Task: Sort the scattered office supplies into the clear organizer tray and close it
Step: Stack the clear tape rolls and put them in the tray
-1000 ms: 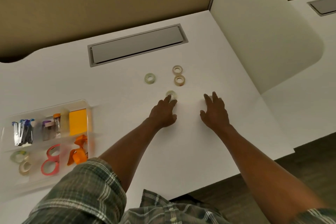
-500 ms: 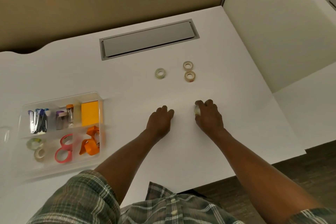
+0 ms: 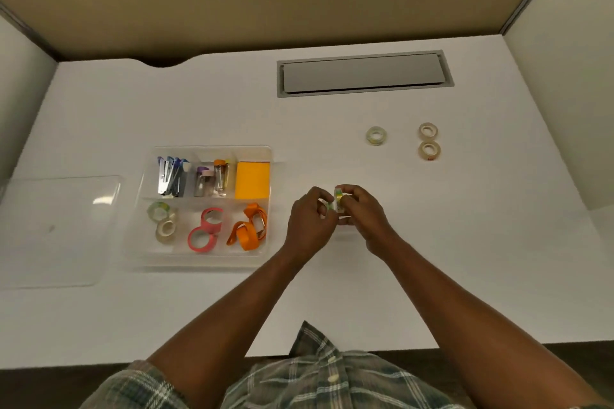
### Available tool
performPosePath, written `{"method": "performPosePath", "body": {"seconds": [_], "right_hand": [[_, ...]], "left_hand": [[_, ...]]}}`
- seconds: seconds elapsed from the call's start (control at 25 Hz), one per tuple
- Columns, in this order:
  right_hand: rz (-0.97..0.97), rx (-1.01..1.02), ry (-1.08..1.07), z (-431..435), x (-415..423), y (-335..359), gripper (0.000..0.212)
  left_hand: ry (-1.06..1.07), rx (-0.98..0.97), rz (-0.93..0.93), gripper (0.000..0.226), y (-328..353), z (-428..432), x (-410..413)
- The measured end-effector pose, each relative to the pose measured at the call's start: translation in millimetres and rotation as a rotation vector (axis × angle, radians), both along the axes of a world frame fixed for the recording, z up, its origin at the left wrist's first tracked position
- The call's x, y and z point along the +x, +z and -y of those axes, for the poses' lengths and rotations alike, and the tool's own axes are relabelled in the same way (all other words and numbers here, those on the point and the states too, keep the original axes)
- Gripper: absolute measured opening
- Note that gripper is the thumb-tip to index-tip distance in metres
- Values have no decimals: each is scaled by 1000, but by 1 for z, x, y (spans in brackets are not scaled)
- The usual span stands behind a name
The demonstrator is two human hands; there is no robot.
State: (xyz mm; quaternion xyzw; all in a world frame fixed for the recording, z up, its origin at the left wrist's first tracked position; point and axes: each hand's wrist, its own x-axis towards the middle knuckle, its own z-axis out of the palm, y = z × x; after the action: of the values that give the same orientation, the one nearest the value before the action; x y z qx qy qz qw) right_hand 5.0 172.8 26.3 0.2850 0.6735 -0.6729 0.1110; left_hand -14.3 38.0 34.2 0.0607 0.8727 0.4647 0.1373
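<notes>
My left hand (image 3: 310, 219) and my right hand (image 3: 362, 216) meet over the desk just right of the clear organizer tray (image 3: 202, 264). Their fingertips pinch a small clear tape roll (image 3: 338, 198), held on edge. A second greenish roll seems tucked in my left fingers, mostly hidden. The open tray holds staplers, small bottles, orange sticky notes, pale and pink tape rolls and an orange strap. Three more tape rolls lie on the desk at the far right: one (image 3: 376, 135) alone, and two (image 3: 428, 130) (image 3: 429, 150) close together.
The tray's clear lid (image 3: 56, 229) lies flat on the desk left of the tray. A grey cable hatch (image 3: 363, 73) is set into the desk at the back. Partition walls stand behind and on both sides.
Both hands picked small tape rolls off the desk and came together, lifted, near the tray. The view has swung left, so the tray and its lid now show fully.
</notes>
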Motion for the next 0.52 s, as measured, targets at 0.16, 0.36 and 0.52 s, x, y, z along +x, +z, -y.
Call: {"method": "performPosePath", "body": {"seconds": [0.16, 0.36, 0.52], "right_hand": [[-80, 17, 171, 67, -28, 17, 27], [-192, 230, 465, 156, -55, 30, 39], [-333, 464, 680, 221, -72, 26, 52]], "left_hand": [[153, 114, -30, 16, 19, 67, -8], [296, 53, -159, 16, 21, 163, -15], [379, -111, -244, 16, 3, 233, -14]]}}
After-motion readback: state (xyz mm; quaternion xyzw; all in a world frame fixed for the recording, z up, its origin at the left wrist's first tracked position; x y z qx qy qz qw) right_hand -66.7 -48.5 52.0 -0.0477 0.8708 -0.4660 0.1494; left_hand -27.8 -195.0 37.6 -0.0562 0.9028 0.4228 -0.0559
